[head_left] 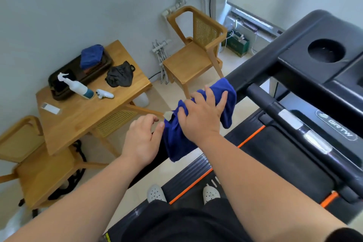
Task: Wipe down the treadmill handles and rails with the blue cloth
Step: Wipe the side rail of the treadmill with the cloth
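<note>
The blue cloth (177, 143) is draped over the black left side rail (253, 72) of the treadmill, hanging down on both sides. My right hand (202, 116) presses on top of the cloth, fingers spread and wrapped over the rail. My left hand (142, 137) is just left of the cloth, fingers curled, thumb and forefinger near the cloth's edge by its white label (168, 115); it holds nothing that I can see. The inner black handle with silver pulse sensors (290, 122) runs to the right, uncovered. The rail under the cloth is hidden.
A wooden table (84, 116) on the left carries a white spray bottle (77, 86), a dark tray (59, 92) with another blue cloth (91, 56), a black bag and a white controller. Wooden chairs (194, 53) stand behind and beside it. The treadmill console (326, 51) is upper right.
</note>
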